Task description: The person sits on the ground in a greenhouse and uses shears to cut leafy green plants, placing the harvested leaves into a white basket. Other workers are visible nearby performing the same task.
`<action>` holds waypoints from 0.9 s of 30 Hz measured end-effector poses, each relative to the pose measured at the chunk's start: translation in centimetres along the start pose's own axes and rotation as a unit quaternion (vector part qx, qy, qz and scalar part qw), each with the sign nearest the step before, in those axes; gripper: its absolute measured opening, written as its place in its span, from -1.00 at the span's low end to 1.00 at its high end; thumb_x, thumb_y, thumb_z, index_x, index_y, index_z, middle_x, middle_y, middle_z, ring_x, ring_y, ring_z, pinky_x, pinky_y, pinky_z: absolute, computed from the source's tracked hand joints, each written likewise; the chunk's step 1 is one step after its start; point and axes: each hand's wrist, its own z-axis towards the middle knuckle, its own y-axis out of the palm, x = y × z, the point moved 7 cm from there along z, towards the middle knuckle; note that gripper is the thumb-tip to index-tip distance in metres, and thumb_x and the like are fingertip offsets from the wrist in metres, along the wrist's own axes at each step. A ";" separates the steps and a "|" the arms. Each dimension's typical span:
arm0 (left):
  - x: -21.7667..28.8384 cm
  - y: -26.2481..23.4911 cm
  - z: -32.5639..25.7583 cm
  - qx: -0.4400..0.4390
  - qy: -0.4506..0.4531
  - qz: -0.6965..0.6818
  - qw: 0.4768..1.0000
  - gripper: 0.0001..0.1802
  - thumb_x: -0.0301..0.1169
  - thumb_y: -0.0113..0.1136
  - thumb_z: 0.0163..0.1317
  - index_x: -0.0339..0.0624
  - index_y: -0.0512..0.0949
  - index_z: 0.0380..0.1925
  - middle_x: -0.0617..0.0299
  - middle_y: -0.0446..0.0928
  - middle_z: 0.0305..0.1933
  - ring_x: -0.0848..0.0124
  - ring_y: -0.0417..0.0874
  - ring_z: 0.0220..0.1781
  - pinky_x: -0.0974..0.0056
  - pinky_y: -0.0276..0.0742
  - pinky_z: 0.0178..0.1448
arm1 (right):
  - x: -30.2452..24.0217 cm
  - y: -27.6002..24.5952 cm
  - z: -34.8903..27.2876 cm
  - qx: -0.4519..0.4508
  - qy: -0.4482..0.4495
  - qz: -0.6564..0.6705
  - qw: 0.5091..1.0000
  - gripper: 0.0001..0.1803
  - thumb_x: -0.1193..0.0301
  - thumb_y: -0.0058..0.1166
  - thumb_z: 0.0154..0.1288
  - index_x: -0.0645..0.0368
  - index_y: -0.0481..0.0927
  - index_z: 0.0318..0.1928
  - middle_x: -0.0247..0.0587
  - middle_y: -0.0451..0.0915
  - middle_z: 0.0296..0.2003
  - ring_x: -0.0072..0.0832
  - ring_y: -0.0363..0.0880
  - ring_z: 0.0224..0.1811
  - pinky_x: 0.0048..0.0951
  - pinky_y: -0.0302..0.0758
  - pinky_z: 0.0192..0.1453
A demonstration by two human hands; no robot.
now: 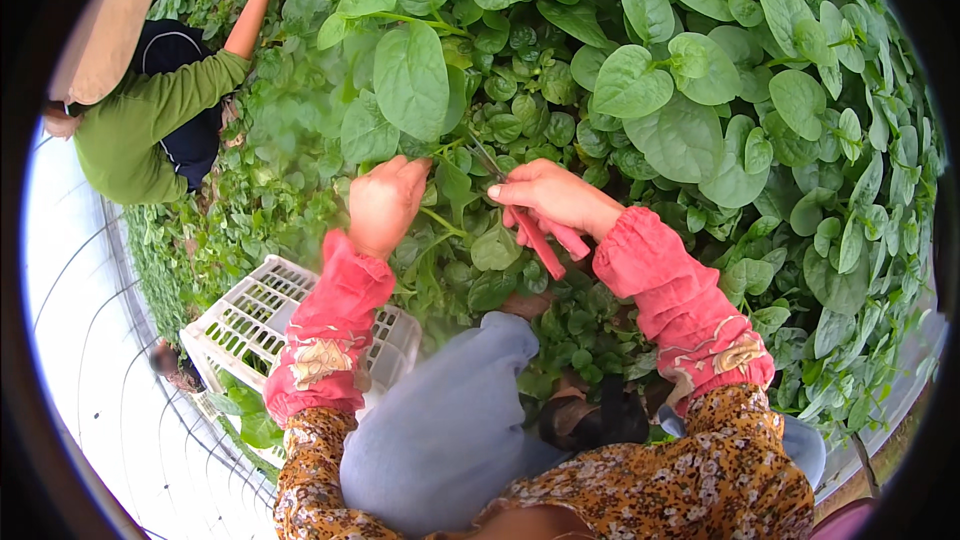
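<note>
Red-handled shears (540,245) sit in my right hand (560,198), its fingers wrapped round the grips. Their narrow metal blades (487,157) point up and to the left among the stems. Just left of the blades, my left hand (385,205) is closed, with a green leafy stem (447,147) pinched at its fingertips. Large rounded leaves (411,80) spread right above that hand. How far apart the blades are is hard to make out.
Dense leafy plants (690,110) fill the middle and right. Beside my left forearm stands a white slatted plastic crate (262,312) with green leaves (250,410) near its lower side. Another person in a green top (150,130) bends over the plants at upper left. White sheeting (75,270) borders the left.
</note>
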 end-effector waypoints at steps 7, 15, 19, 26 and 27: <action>-1.2 0.8 0.5 -0.012 -0.070 -0.005 0.997 -0.78 -0.39 0.24 0.07 -0.09 0.58 -0.23 0.20 0.56 -0.40 0.18 0.61 -0.40 0.16 0.51 -0.37 | -0.2 0.3 3.6 0.009 0.019 0.052 0.998 -0.64 0.21 0.05 0.29 0.36 0.50 -0.29 -0.09 0.58 -0.44 -0.40 0.54 -0.63 -0.35 0.52 -0.55; -0.9 -4.7 0.9 0.028 -0.098 -0.103 0.989 -0.74 -0.24 0.35 0.07 -0.19 0.56 -0.47 0.16 0.39 -0.40 0.13 0.52 -0.50 0.12 0.44 -0.43 | -3.8 -1.1 2.3 0.116 -0.136 -0.042 0.983 -0.62 0.21 0.14 0.27 0.37 0.50 -0.33 -0.21 0.51 -0.55 -0.46 0.49 -0.66 -0.43 0.42 -0.56; -2.3 -5.4 1.6 0.072 -0.137 -0.080 0.985 -0.74 -0.31 0.36 0.01 -0.23 0.51 -0.46 0.12 0.46 -0.41 0.08 0.55 -0.46 0.09 0.44 -0.41 | -7.7 2.0 3.3 0.126 -0.122 -0.282 0.943 -0.62 0.19 0.12 0.24 0.32 0.47 -0.32 -0.11 0.52 -0.57 -0.36 0.56 -0.65 -0.30 0.46 -0.52; -9.0 1.7 -0.4 0.061 -0.192 -0.110 0.973 -0.77 -0.35 0.23 0.01 -0.28 0.48 -0.40 0.00 0.48 -0.40 -0.04 0.53 -0.32 0.05 0.45 -0.26 | -3.8 4.1 5.5 0.099 -0.094 -0.242 0.961 -0.57 0.12 0.13 0.22 0.33 0.55 -0.31 -0.02 0.59 -0.46 -0.17 0.62 -0.41 -0.18 0.53 -0.21; -9.2 2.3 -0.8 0.073 -0.184 -0.138 0.970 -0.78 -0.36 0.22 0.00 -0.28 0.48 -0.40 0.01 0.47 -0.39 -0.04 0.52 -0.32 0.05 0.45 -0.26 | -2.6 3.6 5.7 0.083 -0.080 -0.158 0.981 -0.57 0.12 0.12 0.23 0.34 0.54 -0.32 -0.05 0.57 -0.49 -0.20 0.61 -0.47 -0.18 0.54 -0.26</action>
